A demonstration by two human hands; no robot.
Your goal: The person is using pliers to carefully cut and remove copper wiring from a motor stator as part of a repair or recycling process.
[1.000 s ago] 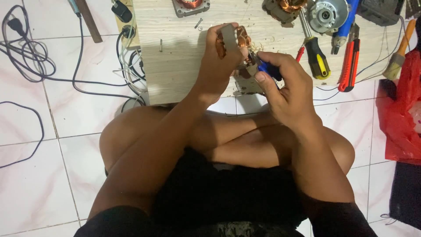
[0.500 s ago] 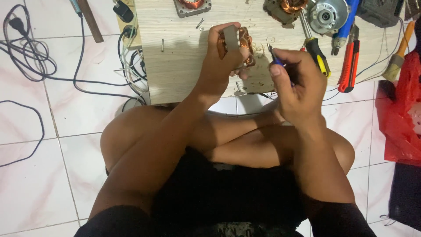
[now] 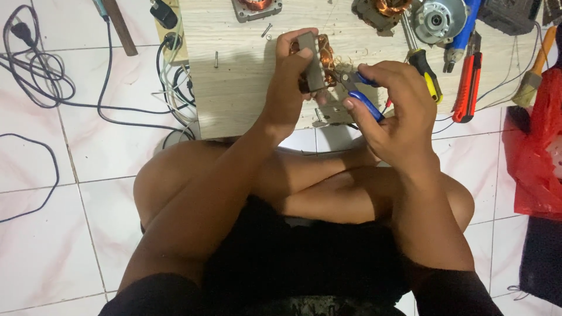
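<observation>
White floor tiles are spreading out under a low pale wooden board (image 3: 246, 88), and a person is sitting cross-legged at its near edge. Just above that edge the left hand (image 3: 290, 82) is gripping a motor stator (image 3: 316, 61), fingers curled over the top and thumb pressing on the flat grey side. This stator is showing as a dull grey metal block with shiny copper windings bulging out at its right end, a few loose strands curling away from it. At that same end the right hand (image 3: 392, 111) is closing around the blue handles of small pliers (image 3: 357, 88), whose dark nose is pointing into the copper; whether the tips are pinching a wire is too small to tell. Farther back on the board a yellow-handled screwdriver (image 3: 424, 70), red-handled cutters (image 3: 468, 82) and two more copper-wound motor parts (image 3: 383, 10) are lying. Black cables (image 3: 41, 88) are trailing over the tiles to the left.
</observation>
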